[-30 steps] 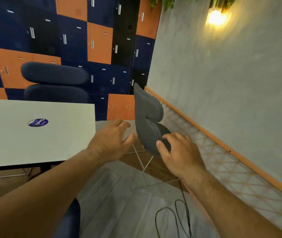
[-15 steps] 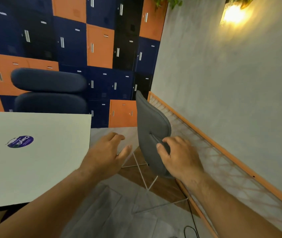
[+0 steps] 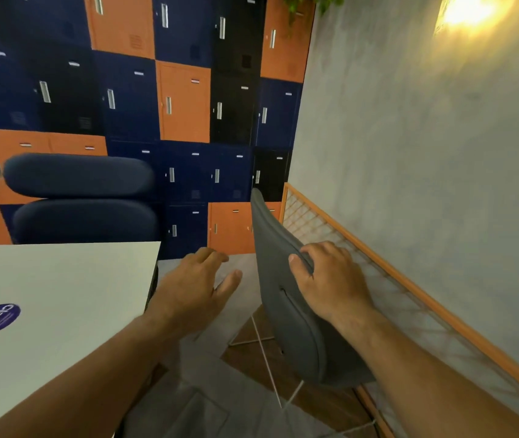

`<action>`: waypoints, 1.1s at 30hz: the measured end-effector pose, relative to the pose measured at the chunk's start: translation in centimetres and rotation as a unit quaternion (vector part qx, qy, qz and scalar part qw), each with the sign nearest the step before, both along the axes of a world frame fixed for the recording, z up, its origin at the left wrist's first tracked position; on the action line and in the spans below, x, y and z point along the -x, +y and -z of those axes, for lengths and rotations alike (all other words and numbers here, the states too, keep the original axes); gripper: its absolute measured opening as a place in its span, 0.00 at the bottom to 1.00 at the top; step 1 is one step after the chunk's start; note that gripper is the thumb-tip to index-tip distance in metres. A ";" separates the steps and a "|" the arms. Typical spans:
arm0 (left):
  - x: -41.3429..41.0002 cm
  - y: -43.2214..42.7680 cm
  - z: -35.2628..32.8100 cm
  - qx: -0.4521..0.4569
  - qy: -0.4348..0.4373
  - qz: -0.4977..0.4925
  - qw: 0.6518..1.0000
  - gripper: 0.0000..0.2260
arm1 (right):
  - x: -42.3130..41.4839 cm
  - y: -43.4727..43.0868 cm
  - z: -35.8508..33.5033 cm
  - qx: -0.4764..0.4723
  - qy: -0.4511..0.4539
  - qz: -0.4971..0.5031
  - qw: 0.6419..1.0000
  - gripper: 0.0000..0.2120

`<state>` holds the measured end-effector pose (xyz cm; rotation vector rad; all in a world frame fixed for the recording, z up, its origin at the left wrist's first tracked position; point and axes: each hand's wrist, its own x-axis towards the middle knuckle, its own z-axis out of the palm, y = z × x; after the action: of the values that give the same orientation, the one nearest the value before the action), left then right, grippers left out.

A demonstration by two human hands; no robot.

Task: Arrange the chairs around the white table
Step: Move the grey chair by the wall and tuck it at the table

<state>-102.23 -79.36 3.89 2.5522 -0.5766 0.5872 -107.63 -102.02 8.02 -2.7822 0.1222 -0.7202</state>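
Right hand (image 3: 330,279): we grip the grey chair (image 3: 286,311) back, at 3 o'clock from the white table (image 3: 62,295).
Left hand (image 3: 194,286): our fingers spread, holding nothing.

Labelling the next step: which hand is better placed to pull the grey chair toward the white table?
Right. The right hand already grips the top edge of the grey chair backrest, thumb in front. The left hand hangs open in the gap between chair and white table, touching neither.
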 end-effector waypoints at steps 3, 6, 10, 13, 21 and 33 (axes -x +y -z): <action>-4.5 -1.3 0.6 0.004 -0.001 0.012 1.000 0.29 | -4.1 -1.2 0.8 0.014 0.001 0.015 1.000 0.25; -9.2 -2.0 1.8 0.001 0.012 0.035 0.999 0.30 | -8.5 -2.1 2.0 0.020 0.009 0.044 0.999 0.25; -16.5 -2.4 2.5 0.007 0.025 0.070 0.997 0.30 | -14.4 -2.0 2.9 0.043 0.025 0.080 0.996 0.25; -21.2 -3.3 1.9 0.001 0.021 0.087 0.996 0.29 | -18.1 -2.0 2.6 0.047 0.034 0.098 0.994 0.25; -31.5 -7.8 1.7 -0.009 0.014 0.127 0.992 0.29 | -26.9 -3.1 4.0 0.019 0.067 0.083 0.994 0.26; -44.3 -15.2 3.8 -0.062 0.047 0.191 0.979 0.18 | -34.2 -6.0 7.0 -0.095 0.254 0.110 0.956 0.28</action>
<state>-57.98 -94.55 0.14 2.4690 -1.0642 0.3025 -73.47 -108.05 1.01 -2.7205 0.5735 -0.0122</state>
